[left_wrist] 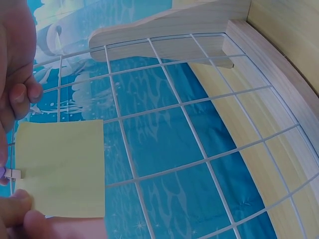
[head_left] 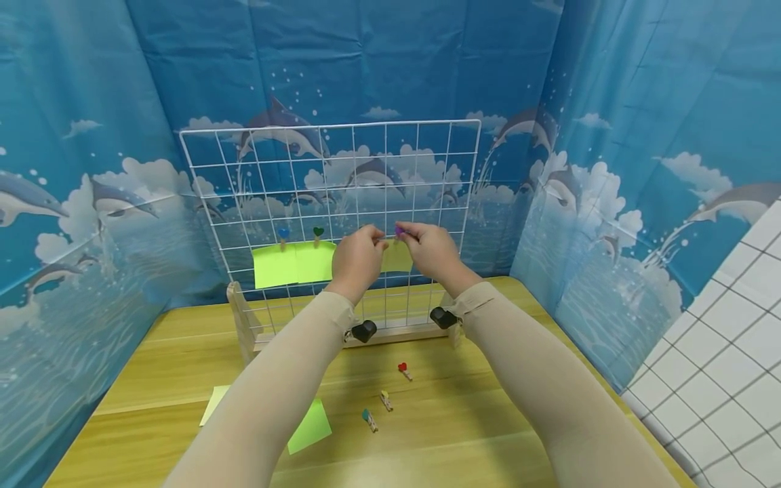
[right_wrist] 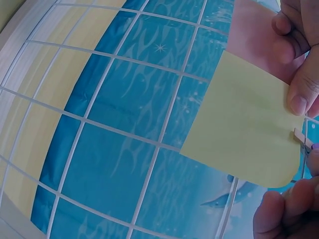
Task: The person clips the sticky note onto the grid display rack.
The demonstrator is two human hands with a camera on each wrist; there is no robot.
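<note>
My left hand [head_left: 358,261] pinches the upper left edge of a yellow-green sticky note [head_left: 398,257] against the white wire grid [head_left: 386,183]. At the note's top edge, my right hand [head_left: 434,251] pinches a small wooden clothespin with a purple top [head_left: 399,231]. In the right wrist view the clothespin's wooden tip [right_wrist: 299,134] lies over the note's edge; whether it also bites a wire is hidden. To the left, two bright sticky notes [head_left: 273,268] hang side by side from a blue heart clothespin [head_left: 283,234] and a dark green heart clothespin [head_left: 318,233].
Red [head_left: 403,369], yellow [head_left: 386,400] and teal [head_left: 369,419] topped clothespins lie on the wooden table [head_left: 451,420]. A green sticky note [head_left: 311,427] and a paler one [head_left: 213,403] are partly behind my left forearm. Wooden feet [head_left: 243,325] hold up the grid.
</note>
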